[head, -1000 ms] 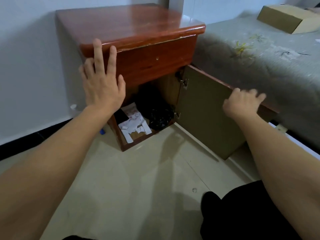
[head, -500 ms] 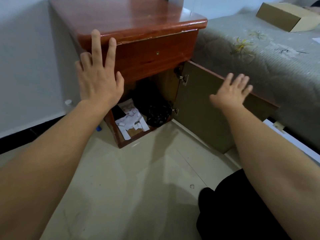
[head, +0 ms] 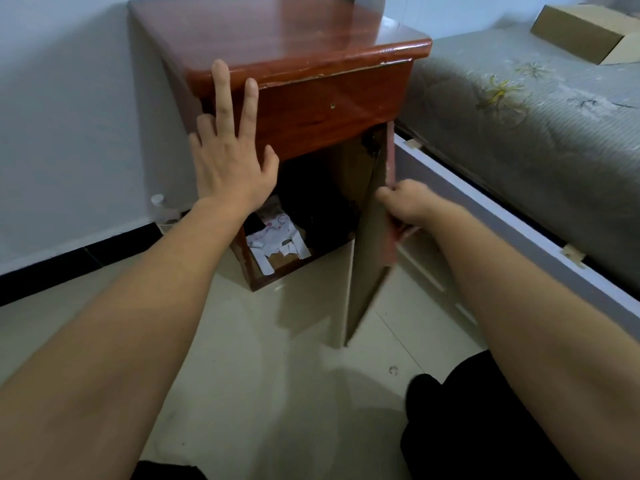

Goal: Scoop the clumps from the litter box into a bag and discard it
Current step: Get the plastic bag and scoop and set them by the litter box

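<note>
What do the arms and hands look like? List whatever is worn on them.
The left forearm and right forearm are bare to the frame's edge; no sleeve shows. The left hand and right hand wear no gloves, and no watch, bracelet or ring is visible. The only clothing in view is black fabric at the bottom.

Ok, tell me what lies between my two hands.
Head view: between the left hand and the right hand lies the dark open compartment of the nightstand, then the door, whose edge the right hand grips.

Glossy red-brown nightstand (head: 294, 39), grey bedspread (head: 540, 140) with yellow flowers, tan cardboard box (head: 581, 32), cream floor tiles (head: 259, 393).
</note>
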